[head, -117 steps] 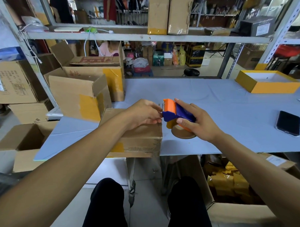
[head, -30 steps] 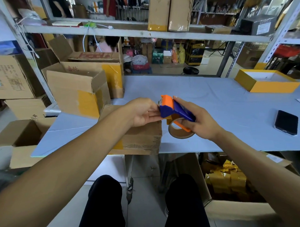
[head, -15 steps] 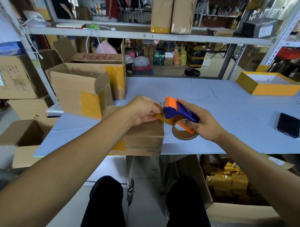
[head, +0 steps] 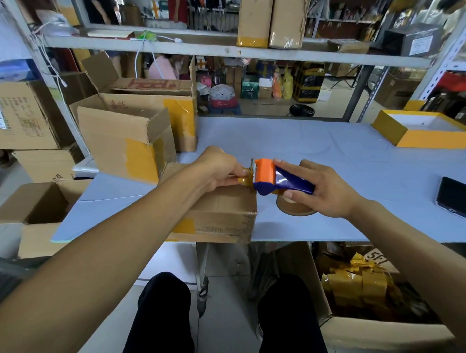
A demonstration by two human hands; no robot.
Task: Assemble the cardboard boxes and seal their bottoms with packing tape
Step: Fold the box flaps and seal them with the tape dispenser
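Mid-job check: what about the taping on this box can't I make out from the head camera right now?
- Box top seam: covered by the left hand and forearm.
- Tape end: pinched under the left fingers, whether it has stuck to the box is unclear.
- Tape roll: mostly behind the dispenser and right hand.
- Print on the box side: too small to read.

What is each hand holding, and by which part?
The right hand grips the tape dispenser around its blue body. The left hand pinches the free end of the tape at the dispenser's blade.
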